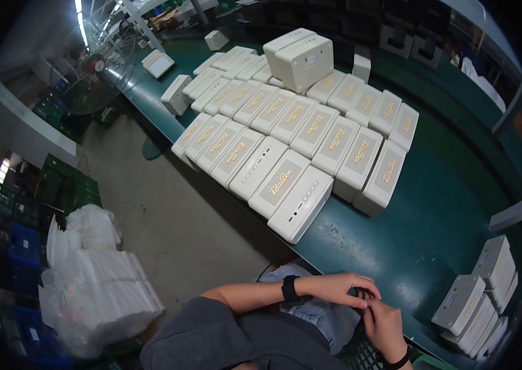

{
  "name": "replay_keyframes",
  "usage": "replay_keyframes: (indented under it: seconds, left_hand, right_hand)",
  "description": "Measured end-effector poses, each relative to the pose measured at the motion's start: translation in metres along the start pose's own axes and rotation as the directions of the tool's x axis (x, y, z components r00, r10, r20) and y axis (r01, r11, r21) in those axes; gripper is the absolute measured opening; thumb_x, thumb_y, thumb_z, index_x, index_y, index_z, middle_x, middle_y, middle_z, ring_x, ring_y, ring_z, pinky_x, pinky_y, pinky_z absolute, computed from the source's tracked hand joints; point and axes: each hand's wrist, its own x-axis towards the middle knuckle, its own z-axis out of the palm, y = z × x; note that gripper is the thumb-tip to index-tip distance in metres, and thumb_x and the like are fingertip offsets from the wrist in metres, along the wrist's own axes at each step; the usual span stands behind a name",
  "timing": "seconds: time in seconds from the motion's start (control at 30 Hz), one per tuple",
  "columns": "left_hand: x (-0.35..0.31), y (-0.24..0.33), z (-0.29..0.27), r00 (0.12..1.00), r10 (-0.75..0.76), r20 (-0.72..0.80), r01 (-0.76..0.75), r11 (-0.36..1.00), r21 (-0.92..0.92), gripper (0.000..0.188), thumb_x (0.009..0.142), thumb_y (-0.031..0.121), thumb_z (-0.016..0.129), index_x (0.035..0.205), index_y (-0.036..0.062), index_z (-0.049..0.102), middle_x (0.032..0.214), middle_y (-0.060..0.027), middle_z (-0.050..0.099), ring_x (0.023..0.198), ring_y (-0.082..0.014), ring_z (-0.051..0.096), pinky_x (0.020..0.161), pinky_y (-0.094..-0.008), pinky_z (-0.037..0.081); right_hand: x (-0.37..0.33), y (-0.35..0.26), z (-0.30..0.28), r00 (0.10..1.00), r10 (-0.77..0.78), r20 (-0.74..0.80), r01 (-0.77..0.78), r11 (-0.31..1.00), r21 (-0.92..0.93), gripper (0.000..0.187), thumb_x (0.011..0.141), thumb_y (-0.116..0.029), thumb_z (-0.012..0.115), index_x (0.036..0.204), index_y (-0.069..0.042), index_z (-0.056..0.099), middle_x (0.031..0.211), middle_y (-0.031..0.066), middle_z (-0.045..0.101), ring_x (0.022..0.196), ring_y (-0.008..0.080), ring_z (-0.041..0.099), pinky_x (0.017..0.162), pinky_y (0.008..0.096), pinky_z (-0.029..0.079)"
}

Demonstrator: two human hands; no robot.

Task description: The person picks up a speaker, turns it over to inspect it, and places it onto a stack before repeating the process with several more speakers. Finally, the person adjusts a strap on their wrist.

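My left hand, with a dark band on its wrist, reaches across in front of my body, and its curled fingers meet those of my right hand. Both hands are closed at the fingertips. Anything pinched between them is hidden or too small to make out. Beyond them, rows of cream box-shaped speakers with grilles and gold lettering cover much of the green table. The nearest speaker shows a side with ports and small buttons. It stands apart from my hands.
Two bigger cream boxes rest on the far rows. More cream units are stacked at the right. White plastic wrapping is piled at the lower left, near blue crates. A fan stands beyond the table's left edge.
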Motion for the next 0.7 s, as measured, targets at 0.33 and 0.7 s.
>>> replay_keyframes:
  seconds: [0.33, 0.7]
  left_hand:
    - [0.013, -0.011, -0.003, 0.996, -0.088, 0.023, 0.089, 0.992, -0.09, 0.026, 0.083, 0.009, 0.064, 0.107, 0.0, 0.057, 0.098, -0.0084, 0.062, 0.087, -0.0155, 0.061, 0.078, -0.0275, 0.049]
    - [0.021, -0.015, -0.005, 0.997, -0.058, 0.059, 0.066, 0.986, -0.152, 0.024, 0.084, 0.008, 0.064, 0.105, -0.0011, 0.057, 0.096, -0.0092, 0.063, 0.087, -0.0155, 0.062, 0.079, -0.0274, 0.049]
  right_hand:
    - [0.0, 0.005, -0.006, 0.995, 0.098, 0.027, -0.098, 0.995, 0.02, 0.007, 0.081, -0.006, 0.057, 0.087, -0.003, 0.054, 0.067, 0.0164, 0.06, 0.062, 0.0351, 0.059, 0.053, 0.0416, 0.044]
    - [-0.002, 0.001, -0.018, 0.984, 0.177, -0.004, -0.176, 0.982, 0.072, 0.011, 0.079, -0.005, 0.062, 0.086, -0.002, 0.055, 0.068, 0.0142, 0.063, 0.062, 0.0302, 0.063, 0.054, 0.0361, 0.047]
